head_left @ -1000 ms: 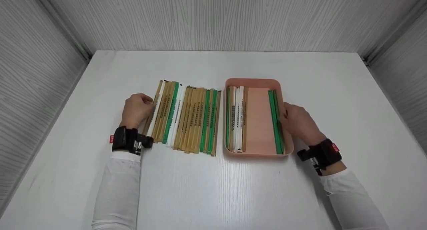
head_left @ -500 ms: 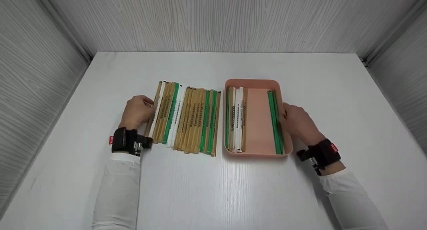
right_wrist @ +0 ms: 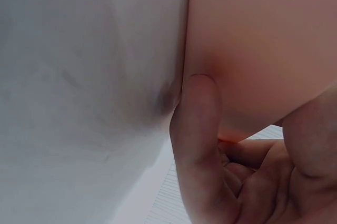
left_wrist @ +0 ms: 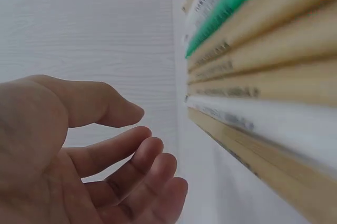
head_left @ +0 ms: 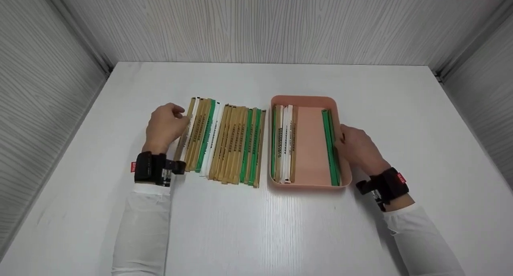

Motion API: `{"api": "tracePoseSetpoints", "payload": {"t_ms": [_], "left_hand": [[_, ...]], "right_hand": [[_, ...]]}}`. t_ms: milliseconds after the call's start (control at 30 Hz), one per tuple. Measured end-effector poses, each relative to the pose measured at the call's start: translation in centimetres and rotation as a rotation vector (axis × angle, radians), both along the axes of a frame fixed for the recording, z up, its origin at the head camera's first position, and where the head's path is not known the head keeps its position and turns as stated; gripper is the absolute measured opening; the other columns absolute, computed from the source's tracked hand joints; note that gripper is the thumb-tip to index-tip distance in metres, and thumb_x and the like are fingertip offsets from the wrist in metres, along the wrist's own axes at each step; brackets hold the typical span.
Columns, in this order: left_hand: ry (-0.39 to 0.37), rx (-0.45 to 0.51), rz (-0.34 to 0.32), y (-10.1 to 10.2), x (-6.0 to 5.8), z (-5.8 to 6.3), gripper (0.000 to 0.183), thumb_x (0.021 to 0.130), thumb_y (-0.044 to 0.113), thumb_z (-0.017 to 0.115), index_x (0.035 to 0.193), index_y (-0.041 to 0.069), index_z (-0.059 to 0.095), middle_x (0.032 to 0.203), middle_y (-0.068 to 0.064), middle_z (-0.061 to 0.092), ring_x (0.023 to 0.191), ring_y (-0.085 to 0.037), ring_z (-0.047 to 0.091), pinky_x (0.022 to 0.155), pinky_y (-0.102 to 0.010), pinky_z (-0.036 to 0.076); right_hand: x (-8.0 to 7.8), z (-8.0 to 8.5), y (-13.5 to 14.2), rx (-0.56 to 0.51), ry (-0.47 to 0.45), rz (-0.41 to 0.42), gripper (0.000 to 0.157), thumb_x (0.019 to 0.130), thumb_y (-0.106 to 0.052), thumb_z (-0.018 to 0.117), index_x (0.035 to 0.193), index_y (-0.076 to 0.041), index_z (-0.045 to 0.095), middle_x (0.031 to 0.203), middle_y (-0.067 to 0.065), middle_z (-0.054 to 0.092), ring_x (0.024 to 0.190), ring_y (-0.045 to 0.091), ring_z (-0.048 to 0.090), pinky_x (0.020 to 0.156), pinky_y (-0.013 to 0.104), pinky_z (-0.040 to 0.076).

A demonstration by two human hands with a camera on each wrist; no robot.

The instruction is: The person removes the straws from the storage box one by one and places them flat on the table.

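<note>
In the head view, my left hand [head_left: 165, 127] is at the left end of a row of slim paper-wrapped sticks [head_left: 233, 144], brown, white and green with printed text. The left wrist view shows its thumb [left_wrist: 118, 105] apart from loosely bent fingers, with nothing between them, beside the outermost brown stick [left_wrist: 253, 155]. My right hand [head_left: 360, 148] grips the right wall of a pink tray [head_left: 310, 186]. In the right wrist view one finger [right_wrist: 199, 113] presses flat against the tray's outer wall [right_wrist: 258, 40], while other fingers curl below.
Inside the tray, a group of green, brown and white sticks [head_left: 285, 144] lies along the left wall. Green sticks [head_left: 331, 148] lie along its right wall. The white table [head_left: 240, 228] is bounded by grey wood-grain panels [head_left: 256, 25] at the back and sides.
My left hand has shifted slightly forward and right at the row's end, its thumb and fingers further apart. The right hand and tray stay in place.
</note>
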State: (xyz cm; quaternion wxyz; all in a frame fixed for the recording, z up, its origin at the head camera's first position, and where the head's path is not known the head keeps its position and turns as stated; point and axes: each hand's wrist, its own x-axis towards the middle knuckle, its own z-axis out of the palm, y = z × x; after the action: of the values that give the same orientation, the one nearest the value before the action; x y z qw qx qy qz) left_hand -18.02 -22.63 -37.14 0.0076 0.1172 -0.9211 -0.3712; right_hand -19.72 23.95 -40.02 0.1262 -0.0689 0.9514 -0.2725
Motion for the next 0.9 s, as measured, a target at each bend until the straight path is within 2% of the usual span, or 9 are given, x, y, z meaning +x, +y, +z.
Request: {"api": "tracePoseSetpoints", "payload": {"t_ms": [200,367,467,567,633,700,800,867,900], "left_hand": [[0.096,-0.028,-0.148,6.6,-1.1,2.9,0.042,0.097,0.019,0.057,0.133,0.0,0.065,0.122,-0.016,0.064,0.094,-0.027,0.062,0.076,-0.042,0.051],[0.101,-0.1,-0.312,13.6,-1.8,4.2,0.038,0.099,0.023,0.06,0.13,0.001,0.065,0.122,-0.013,0.06,0.088,-0.023,0.059,0.07,-0.037,0.052],[0.085,-0.168,-0.394,17.6,-2.3,4.1,0.03,0.099,0.02,0.06,0.122,0.002,0.067,0.113,-0.008,0.059,0.084,-0.018,0.055,0.066,-0.032,0.051],[0.062,-0.232,-0.482,21.1,-2.9,3.4,0.012,0.095,0.009,0.058,0.087,0.005,0.066,0.083,0.0,0.054,0.066,-0.013,0.049,0.053,-0.027,0.045],[0.034,-0.301,-0.542,22.9,-3.3,2.8,0.025,0.092,0.002,0.056,0.068,0.01,0.054,0.067,0.004,0.045,0.056,-0.01,0.042,0.047,-0.026,0.039],[-0.015,-0.366,-0.591,24.4,-3.5,2.1,0.035,0.09,-0.003,0.055,0.061,0.014,0.044,0.062,0.004,0.043,0.05,-0.009,0.039,0.044,-0.026,0.036],[-0.08,-0.494,-0.619,25.9,-3.6,1.3,0.029,0.092,0.0,0.059,0.067,0.012,0.055,0.097,-0.009,0.068,0.056,-0.01,0.047,0.049,-0.028,0.043],[-0.112,-0.55,-0.614,26.6,-3.5,0.9,0.019,0.095,0.004,0.061,0.078,0.009,0.066,0.127,-0.016,0.064,0.064,-0.011,0.054,0.055,-0.029,0.05],[-0.117,-0.573,-0.605,26.8,-3.5,0.8,0.015,0.096,0.005,0.061,0.085,0.008,0.07,0.134,-0.018,0.062,0.068,-0.012,0.057,0.058,-0.031,0.053]], "right_hand": [[0.1,-0.1,0.1,-0.007,-0.004,0.004,0.02,0.107,-0.011,0.042,0.115,-0.001,0.058,0.094,0.012,0.063,0.081,0.022,0.06,0.063,0.032,0.047],[0.1,-0.1,0.1,-0.012,0.025,0.01,0.019,0.107,-0.012,0.042,0.11,-0.002,0.057,0.088,0.011,0.06,0.077,0.021,0.059,0.06,0.031,0.046],[0.2,-0.2,0.0,0.001,0.045,0.02,0.018,0.107,-0.012,0.041,0.106,-0.003,0.056,0.085,0.01,0.058,0.075,0.021,0.059,0.058,0.031,0.045],[0.2,-0.3,-0.1,0.008,0.05,0.027,0.017,0.107,-0.012,0.041,0.103,-0.004,0.055,0.082,0.009,0.055,0.073,0.021,0.058,0.058,0.031,0.045],[0.1,-0.3,-0.2,0.004,0.051,0.031,0.016,0.106,-0.012,0.041,0.103,-0.003,0.055,0.082,0.009,0.054,0.073,0.021,0.057,0.058,0.032,0.044],[0.1,-0.2,-0.4,0.0,0.055,0.038,0.016,0.107,-0.012,0.042,0.103,-0.003,0.055,0.082,0.009,0.054,0.074,0.021,0.057,0.059,0.032,0.043],[0.0,-0.2,-0.4,-0.003,0.064,0.047,0.017,0.107,-0.012,0.043,0.104,-0.002,0.056,0.084,0.01,0.056,0.076,0.022,0.057,0.06,0.033,0.043],[0.0,-0.2,-0.4,-0.006,0.061,0.044,0.017,0.107,-0.013,0.043,0.105,-0.003,0.057,0.085,0.01,0.057,0.077,0.022,0.057,0.062,0.033,0.043],[-0.1,-0.2,-0.4,-0.007,0.06,0.045,0.017,0.107,-0.013,0.044,0.105,-0.003,0.057,0.086,0.01,0.058,0.078,0.022,0.057,0.062,0.033,0.043]]}}
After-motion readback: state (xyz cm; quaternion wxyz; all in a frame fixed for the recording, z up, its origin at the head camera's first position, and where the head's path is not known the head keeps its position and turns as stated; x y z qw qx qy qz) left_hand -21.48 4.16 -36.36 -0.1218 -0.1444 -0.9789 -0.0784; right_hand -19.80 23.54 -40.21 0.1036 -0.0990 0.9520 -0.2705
